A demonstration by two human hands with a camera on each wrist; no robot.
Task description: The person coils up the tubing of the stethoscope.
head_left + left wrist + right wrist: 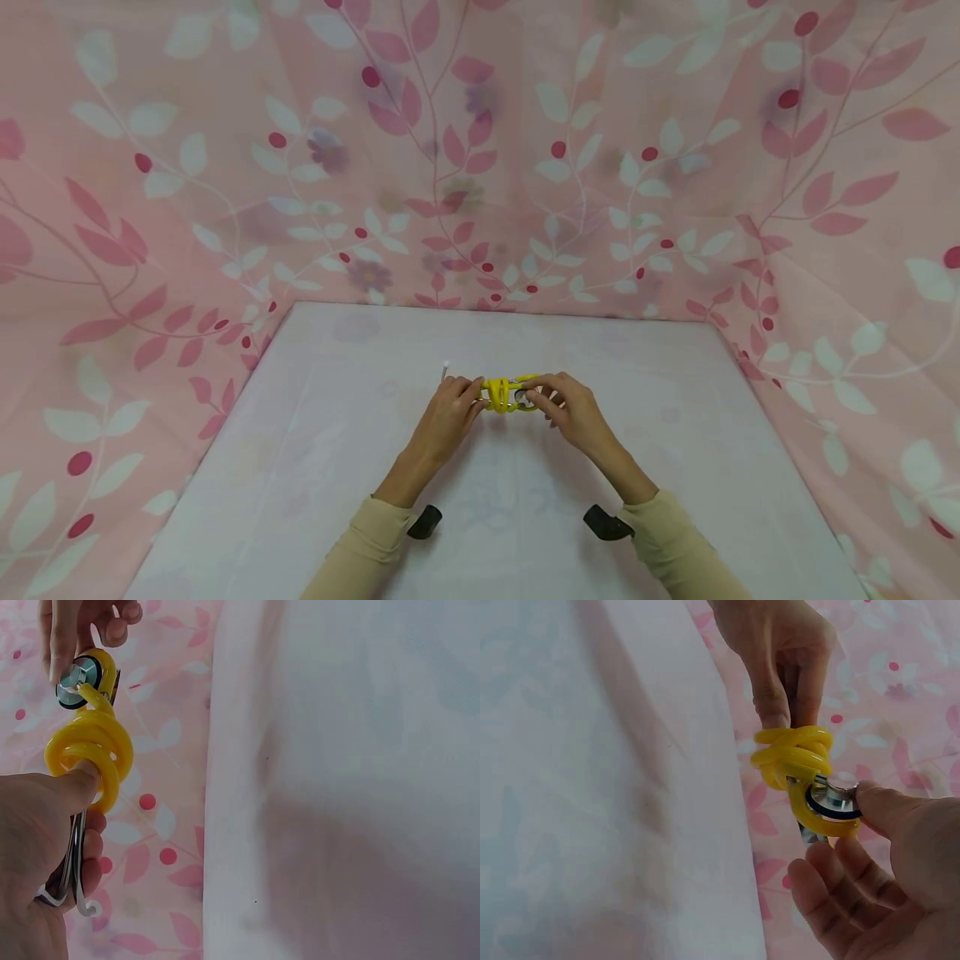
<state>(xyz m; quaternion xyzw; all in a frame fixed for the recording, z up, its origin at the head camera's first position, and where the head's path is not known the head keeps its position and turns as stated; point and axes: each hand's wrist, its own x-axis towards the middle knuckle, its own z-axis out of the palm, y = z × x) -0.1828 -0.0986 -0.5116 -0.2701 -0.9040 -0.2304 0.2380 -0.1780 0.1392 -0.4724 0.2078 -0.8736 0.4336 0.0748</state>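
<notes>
A stethoscope with yellow tubing [500,395] is held up between both hands, its tubing wound in several loops round its middle. My left hand [448,417] grips one end, the thumb pressed on the yellow loops and the fingers curled behind the metal ear tubes [77,851]. Pale ear tips [91,908] stick out below that hand in the left wrist view. At the other end, my right hand [573,412] pinches the round silver chest piece [838,796] with its dark rim. The right hand's other fingers are loosely bent under the tubing, apart from the thumb.
A table with a whitish cover [337,350] lies beneath the hands. Pink leaf-patterned cloth [465,167] stands behind it and on both sides. Black wrist devices [425,522] show at both sleeves.
</notes>
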